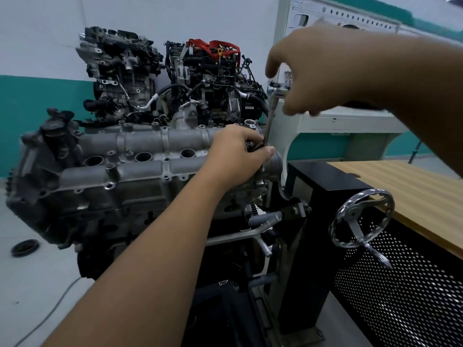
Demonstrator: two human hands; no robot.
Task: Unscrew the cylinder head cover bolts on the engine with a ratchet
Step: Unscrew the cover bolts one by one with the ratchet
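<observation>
Your right hand (308, 78) grips the ratchet (276, 86) at its head, fingers curled round the handle, which they mostly hide. From there the extension bar (270, 118) drops almost upright, leaning slightly left, to your left hand (240, 156). That hand rests on the right end of the cylinder head cover (140, 166), fingers curled round dark, bolt-like pieces at the bar's foot; exactly what it pinches, you cannot tell. The engine (100, 196) sits on its stand (295, 211), cover running left from your hands, open plug wells along its middle. The bar's long axis is the turning axis, so I judge your right hand sweeps while the nearer left steadies the socket end.
</observation>
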